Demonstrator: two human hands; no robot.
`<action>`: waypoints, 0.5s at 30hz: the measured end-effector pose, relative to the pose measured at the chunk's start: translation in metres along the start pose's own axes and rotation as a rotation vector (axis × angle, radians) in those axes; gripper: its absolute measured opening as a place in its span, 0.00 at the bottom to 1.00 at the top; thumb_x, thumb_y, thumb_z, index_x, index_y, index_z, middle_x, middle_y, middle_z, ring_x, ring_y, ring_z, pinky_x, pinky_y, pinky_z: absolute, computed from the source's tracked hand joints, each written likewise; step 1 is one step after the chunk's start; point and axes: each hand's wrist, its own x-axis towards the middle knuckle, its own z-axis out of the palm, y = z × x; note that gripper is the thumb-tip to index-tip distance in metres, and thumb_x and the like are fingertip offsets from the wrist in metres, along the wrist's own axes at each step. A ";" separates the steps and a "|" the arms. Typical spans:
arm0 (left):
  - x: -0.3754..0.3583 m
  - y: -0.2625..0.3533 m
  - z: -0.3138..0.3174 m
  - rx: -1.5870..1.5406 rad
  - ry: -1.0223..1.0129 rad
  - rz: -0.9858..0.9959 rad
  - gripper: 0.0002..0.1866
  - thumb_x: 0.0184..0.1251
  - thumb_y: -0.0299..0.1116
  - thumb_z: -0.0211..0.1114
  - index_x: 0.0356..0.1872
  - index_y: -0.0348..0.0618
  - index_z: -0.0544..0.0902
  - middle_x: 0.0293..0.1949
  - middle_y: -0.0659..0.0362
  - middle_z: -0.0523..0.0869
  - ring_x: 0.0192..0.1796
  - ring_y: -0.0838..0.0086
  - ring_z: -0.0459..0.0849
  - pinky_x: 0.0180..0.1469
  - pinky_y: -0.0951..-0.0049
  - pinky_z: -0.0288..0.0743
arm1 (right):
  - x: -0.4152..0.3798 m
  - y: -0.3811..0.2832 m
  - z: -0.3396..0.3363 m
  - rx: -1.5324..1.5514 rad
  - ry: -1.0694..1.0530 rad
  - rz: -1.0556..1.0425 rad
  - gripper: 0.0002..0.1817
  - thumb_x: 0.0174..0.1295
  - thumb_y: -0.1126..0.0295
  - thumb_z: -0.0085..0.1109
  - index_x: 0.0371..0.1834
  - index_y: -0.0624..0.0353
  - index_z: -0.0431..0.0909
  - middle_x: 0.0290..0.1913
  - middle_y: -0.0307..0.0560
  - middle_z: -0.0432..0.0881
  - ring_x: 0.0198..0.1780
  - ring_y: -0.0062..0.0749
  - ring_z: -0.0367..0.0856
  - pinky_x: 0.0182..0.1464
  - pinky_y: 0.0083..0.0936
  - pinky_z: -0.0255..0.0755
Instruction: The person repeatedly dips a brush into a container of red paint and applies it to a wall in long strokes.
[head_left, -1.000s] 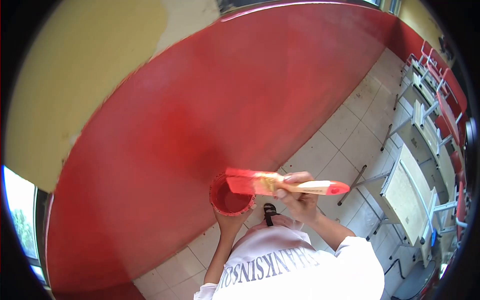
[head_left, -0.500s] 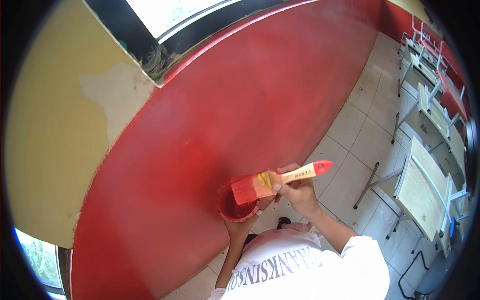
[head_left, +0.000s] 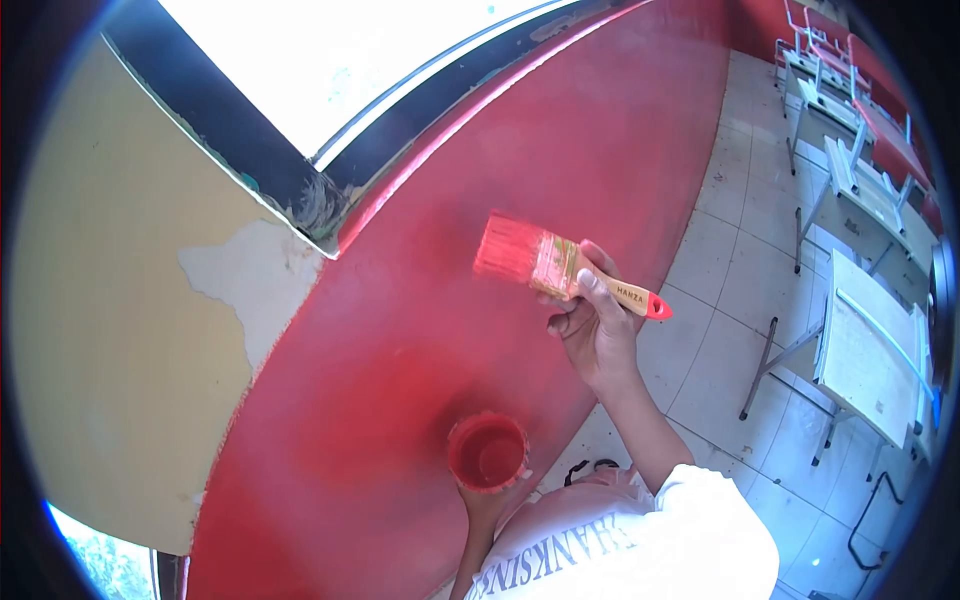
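Note:
A wide flat paintbrush [head_left: 556,260] is up in front of the wall, its bristles soaked in red paint and pointing left. My right hand [head_left: 597,330] pinches it by the wooden handle, near the metal band, with the red handle end sticking out to the right. Lower down, my left hand [head_left: 487,500] grips a round paint pot [head_left: 490,428] from below and the side. Red paint coats the pot's rim and inside. Both pot and brush overlap the red-painted wall [head_left: 370,400] in this view.
Above the red area are a dark window frame [head_left: 240,120] and a yellow wall [head_left: 110,300] with a bare pale patch [head_left: 245,275]. Desks [head_left: 865,350] with metal legs line the right, on a tiled floor [head_left: 700,350].
My right hand has lifted the paintbrush up from over the pot. The pot sits slightly lower and further right in view, and the view has shifted.

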 end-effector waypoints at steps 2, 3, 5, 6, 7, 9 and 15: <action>-0.002 0.001 -0.008 0.018 0.009 -0.018 0.43 0.33 0.27 0.78 0.56 0.39 0.65 0.44 0.56 0.78 0.43 0.71 0.79 0.42 0.72 0.76 | 0.011 0.004 0.010 0.013 -0.028 -0.087 0.20 0.62 0.71 0.51 0.57 0.55 0.62 0.47 0.51 0.76 0.40 0.35 0.82 0.28 0.24 0.82; -0.006 0.001 -0.011 0.029 0.019 -0.023 0.43 0.33 0.27 0.78 0.56 0.39 0.65 0.44 0.56 0.78 0.44 0.70 0.79 0.43 0.71 0.76 | 0.016 0.005 0.014 0.019 -0.040 -0.128 0.20 0.62 0.71 0.51 0.57 0.55 0.62 0.47 0.51 0.75 0.41 0.36 0.82 0.28 0.24 0.83; -0.008 0.002 -0.016 0.054 0.043 -0.032 0.44 0.33 0.27 0.78 0.56 0.40 0.64 0.45 0.56 0.77 0.44 0.70 0.78 0.44 0.71 0.76 | 0.024 0.008 0.022 0.009 -0.028 -0.206 0.20 0.62 0.72 0.51 0.57 0.55 0.61 0.48 0.52 0.73 0.42 0.37 0.81 0.28 0.25 0.83; -0.009 0.002 -0.019 0.063 0.049 -0.033 0.44 0.32 0.27 0.78 0.57 0.40 0.64 0.45 0.56 0.77 0.45 0.70 0.78 0.44 0.70 0.76 | 0.027 0.010 0.026 0.001 -0.022 -0.244 0.20 0.62 0.72 0.51 0.57 0.55 0.61 0.49 0.52 0.73 0.42 0.38 0.81 0.29 0.25 0.83; -0.010 0.003 -0.020 0.069 0.059 -0.035 0.44 0.32 0.28 0.79 0.57 0.40 0.63 0.45 0.56 0.77 0.45 0.70 0.78 0.44 0.70 0.75 | 0.030 0.011 0.030 -0.005 -0.018 -0.277 0.20 0.61 0.72 0.51 0.57 0.55 0.61 0.49 0.52 0.73 0.42 0.38 0.81 0.29 0.25 0.83; -0.011 0.005 -0.023 0.083 0.074 -0.033 0.45 0.32 0.28 0.79 0.57 0.40 0.63 0.46 0.56 0.76 0.46 0.70 0.77 0.45 0.70 0.75 | 0.033 0.012 0.038 -0.015 -0.012 -0.339 0.20 0.61 0.71 0.51 0.57 0.55 0.61 0.49 0.52 0.73 0.42 0.39 0.81 0.29 0.26 0.83; -0.014 0.012 -0.024 0.129 0.106 -0.022 0.47 0.31 0.29 0.80 0.58 0.41 0.61 0.48 0.55 0.74 0.48 0.69 0.76 0.47 0.68 0.74 | 0.041 0.023 0.047 -0.028 0.047 -0.355 0.20 0.61 0.70 0.50 0.57 0.52 0.62 0.48 0.51 0.75 0.42 0.35 0.82 0.28 0.24 0.82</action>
